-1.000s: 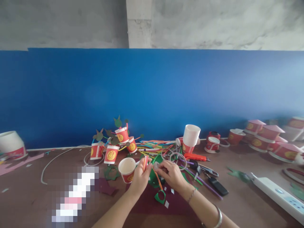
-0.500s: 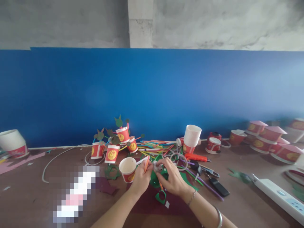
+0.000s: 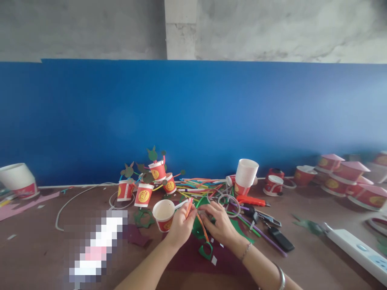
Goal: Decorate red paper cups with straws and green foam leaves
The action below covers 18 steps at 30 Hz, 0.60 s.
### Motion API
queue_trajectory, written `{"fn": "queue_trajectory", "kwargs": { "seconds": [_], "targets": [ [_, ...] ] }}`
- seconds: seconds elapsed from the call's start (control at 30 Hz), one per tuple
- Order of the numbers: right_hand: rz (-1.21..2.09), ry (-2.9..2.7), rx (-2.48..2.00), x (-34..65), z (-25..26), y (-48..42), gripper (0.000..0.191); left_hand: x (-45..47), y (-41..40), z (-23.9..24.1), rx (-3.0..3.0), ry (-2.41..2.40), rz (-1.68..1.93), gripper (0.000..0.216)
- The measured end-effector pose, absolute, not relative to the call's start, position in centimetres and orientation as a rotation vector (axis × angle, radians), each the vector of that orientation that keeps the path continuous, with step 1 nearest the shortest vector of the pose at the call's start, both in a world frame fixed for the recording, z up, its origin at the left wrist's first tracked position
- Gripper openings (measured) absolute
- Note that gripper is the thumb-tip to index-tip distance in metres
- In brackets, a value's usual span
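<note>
The left hand [image 3: 181,225] grasps an orange straw [image 3: 189,206] upright over the middle of the tabletop [image 3: 39,249]. The right hand [image 3: 222,225] has its fingertips drawn together close by; whether they pinch anything I cannot tell. An orange strip [image 3: 203,226] slants between the hands toward a green paper ring [image 3: 206,250], nearer the front edge, above a dark red sheet [image 3: 178,264].

Crowding the left hand is an open paper cup [image 3: 163,215], partly hidden by it. Behind the right hand lie pale tubing loops [image 3: 229,205], with an orange-red cutter [image 3: 250,200] and a black key fob [image 3: 280,238] to their right. Loose straws [image 3: 196,185] pile up along the far edge, between red cup figures [image 3: 143,195] and a white cup stack [image 3: 246,173]. A white power strip [image 3: 356,245] runs toward the near right corner; pink paper [image 3: 30,204] lies toward the left edge.
</note>
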State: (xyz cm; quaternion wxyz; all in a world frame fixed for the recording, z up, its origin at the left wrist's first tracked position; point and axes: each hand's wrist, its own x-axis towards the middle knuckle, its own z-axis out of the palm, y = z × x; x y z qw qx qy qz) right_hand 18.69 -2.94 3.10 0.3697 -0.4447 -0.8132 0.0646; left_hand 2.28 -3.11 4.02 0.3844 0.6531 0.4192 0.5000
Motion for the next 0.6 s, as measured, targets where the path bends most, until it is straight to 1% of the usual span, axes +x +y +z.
{"fn": "queue_trajectory", "kwargs": {
  "seconds": [0.17, 0.23, 0.3, 0.33, 0.47, 0.6],
  "targets": [
    [0.174, -2.003, -1.214, 18.6, 3.4, -3.0, 0.02, 2.2, -2.8, 3.9, 1.567, 1.007, 1.25, 0.018],
    [0.195, -1.931, -1.262, 18.8, 3.4, -2.8, 0.021, 2.3, -3.0, 3.9, 1.391, 0.972, 1.22, 0.025],
    [0.235, -1.868, -1.275, 19.0, 3.5, -2.6, 0.021, 2.5, -3.2, 3.9, 1.184, 0.905, 1.122, 0.036],
    [0.259, -1.84, -1.27, 19.1, 3.5, -2.5, 0.02, 2.5, -3.3, 4.0, 1.098, 0.856, 1.062, 0.038],
    [0.364, -1.744, -1.223, 19.0, 3.5, -2.1, 0.021, 2.2, -3.5, 4.0, 0.91, 0.639, 0.876, 0.033],
    [0.546, -1.631, -1.182, 18.8, 3.2, -2.0, 0.022, 2.1, -3.3, 3.8, 0.886, 0.586, 0.741, 0.032]
  ]
}}
